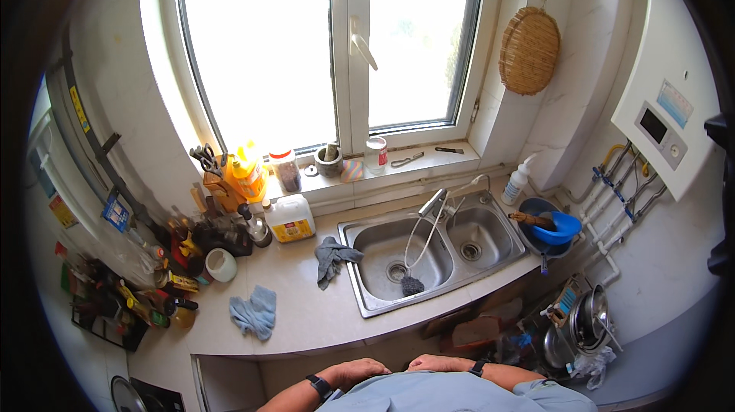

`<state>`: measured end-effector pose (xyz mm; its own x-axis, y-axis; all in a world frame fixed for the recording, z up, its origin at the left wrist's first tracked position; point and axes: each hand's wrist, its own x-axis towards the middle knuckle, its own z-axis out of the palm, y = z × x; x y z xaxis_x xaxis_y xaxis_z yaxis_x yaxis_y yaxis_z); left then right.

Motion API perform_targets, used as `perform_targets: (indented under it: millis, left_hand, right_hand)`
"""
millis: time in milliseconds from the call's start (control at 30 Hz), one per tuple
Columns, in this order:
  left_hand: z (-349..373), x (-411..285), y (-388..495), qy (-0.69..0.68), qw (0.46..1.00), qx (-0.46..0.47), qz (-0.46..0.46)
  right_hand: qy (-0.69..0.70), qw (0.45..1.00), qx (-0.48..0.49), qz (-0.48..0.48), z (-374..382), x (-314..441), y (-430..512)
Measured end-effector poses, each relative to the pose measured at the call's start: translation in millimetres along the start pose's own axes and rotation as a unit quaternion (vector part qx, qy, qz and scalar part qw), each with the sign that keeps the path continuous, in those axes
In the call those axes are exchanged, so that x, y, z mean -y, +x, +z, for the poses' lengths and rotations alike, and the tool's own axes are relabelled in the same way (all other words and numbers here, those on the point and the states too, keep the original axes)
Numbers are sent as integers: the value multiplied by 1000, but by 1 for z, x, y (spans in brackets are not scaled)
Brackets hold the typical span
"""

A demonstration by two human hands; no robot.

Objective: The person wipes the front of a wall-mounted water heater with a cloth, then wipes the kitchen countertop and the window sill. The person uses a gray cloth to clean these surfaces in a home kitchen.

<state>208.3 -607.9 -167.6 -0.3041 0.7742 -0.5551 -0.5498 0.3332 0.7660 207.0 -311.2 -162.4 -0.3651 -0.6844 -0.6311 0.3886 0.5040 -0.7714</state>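
Both hands rest low in front of my body, below the counter's front edge. My left hand [363, 370] has its fingers curled and partly hidden by my shirt. Close by, my right hand [432, 362] is bent inward the same way. I cannot tell whether either holds anything. Ahead stands a stainless steel double-bowl sink [367, 304] with a pull-out faucet [433, 203] and its pale hose. A dark mesh scrubber [412, 285] lies in the larger bowl. A grey cloth [333, 260] drapes over the sink's left rim, and a light blue cloth [255, 311] lies crumpled on the counter.
A white plastic jug [290, 211] and condiment bottles crowd the left. A stone mortar [329, 166] and jars line the windowsill. Right of the sink are a pump bottle [517, 183] and a blue plastic basin [556, 233]. Metal pots [588, 311] stand lower right, beneath a wall-mounted boiler [672, 84].
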Motion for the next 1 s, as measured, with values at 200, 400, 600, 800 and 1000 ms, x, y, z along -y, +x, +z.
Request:
perform_targets:
  millis: [200, 400, 600, 800, 1000]
  left_hand:
    - [-6, -22, 13, 139, 987, 64, -49]
    - [1, -13, 13, -7, 994, 50, -93]
    - [7, 2, 13, -143, 981, 57, -118]
    - [11, -1, 14, -21, 997, 23, -70]
    - [22, 2, 19, -170, 980, 32, -102]
  right_hand:
    - [120, 987, 91, 47, -2, -12, 12]
    - [199, 973, 114, 24, 5, -19, 11]
    - [183, 982, 37, 6, 17, -18, 0]
    - [166, 985, 50, 12, 13, -13, -4]
    - [245, 955, 137, 95, 10, -9, -5]
